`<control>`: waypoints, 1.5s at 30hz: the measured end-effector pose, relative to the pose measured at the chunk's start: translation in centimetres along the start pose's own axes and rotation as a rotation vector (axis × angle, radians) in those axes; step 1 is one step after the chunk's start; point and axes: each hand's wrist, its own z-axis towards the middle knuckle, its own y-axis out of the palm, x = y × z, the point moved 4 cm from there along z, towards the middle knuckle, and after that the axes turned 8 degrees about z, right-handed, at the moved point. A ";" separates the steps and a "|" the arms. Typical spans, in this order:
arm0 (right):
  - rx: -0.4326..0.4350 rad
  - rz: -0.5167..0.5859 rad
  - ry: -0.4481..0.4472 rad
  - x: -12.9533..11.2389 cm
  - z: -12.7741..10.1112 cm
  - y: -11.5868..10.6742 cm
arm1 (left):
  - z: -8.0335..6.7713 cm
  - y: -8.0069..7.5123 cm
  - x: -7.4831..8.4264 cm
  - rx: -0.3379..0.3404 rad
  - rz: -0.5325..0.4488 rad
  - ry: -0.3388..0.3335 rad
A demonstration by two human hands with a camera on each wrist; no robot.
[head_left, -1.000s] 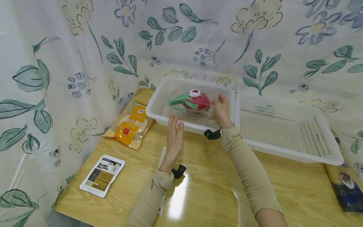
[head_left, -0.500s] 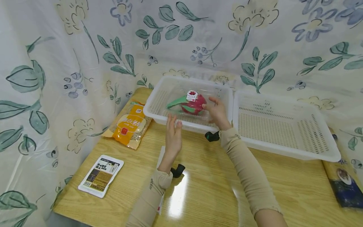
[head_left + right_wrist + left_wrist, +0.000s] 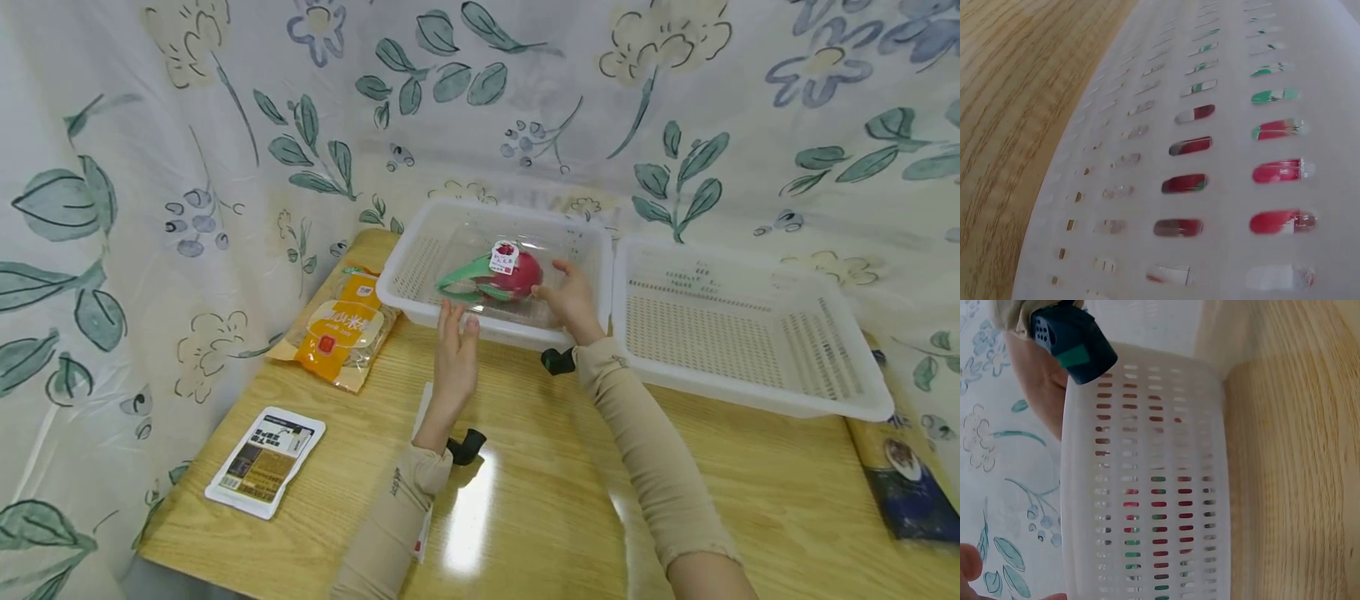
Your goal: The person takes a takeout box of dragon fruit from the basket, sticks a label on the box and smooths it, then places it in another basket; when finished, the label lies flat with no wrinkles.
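A dragon fruit, red with green leaves and a white label, lies in a clear plastic package [image 3: 495, 279] inside the left white basket [image 3: 408, 307]. My right hand [image 3: 573, 302] reaches over the basket's front rim, its fingers spread at the package's right end. My left hand [image 3: 456, 354] is upright at the front rim, fingers straight and fingertips level with the package's left part. In the left wrist view, the slotted basket wall [image 3: 1147, 456] hides most of the fruit, and some left fingers [image 3: 969, 565] show at the corner. The right wrist view shows red and green through the slots.
A second white basket [image 3: 750, 392] stands to the right. On the left of the wooden table [image 3: 547, 500] lie an orange food bag [image 3: 341, 333] and a flat white packet [image 3: 266, 462]. A dark blue bag [image 3: 911, 492] sits far right. A floral curtain hangs behind.
The package has settled flatter and slightly left in the basket. My right hand has loosened from its right end, fingers now spread. My left hand stays at the front rim.
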 end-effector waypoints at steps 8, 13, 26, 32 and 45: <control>-0.007 -0.109 -0.030 0.1 -0.1 -0.6 | 0.3 -0.2 0.1 -0.158 0.134 -0.037; -0.022 -0.173 -0.038 -0.3 -1.5 -1.0 | 0.6 -0.9 0.5 -0.244 0.336 -0.018; -0.086 -0.239 -0.315 -1.3 -11.5 -8.0 | 0.7 -3.8 2.5 -0.309 0.723 0.073; 0.137 -0.261 -0.591 0.5 -16.8 -11.9 | -1.1 -5.0 3.0 -0.163 0.773 0.286; 0.454 -0.786 -0.993 7.2 -26.3 -16.8 | -7.2 -6.6 0.5 0.139 0.993 0.762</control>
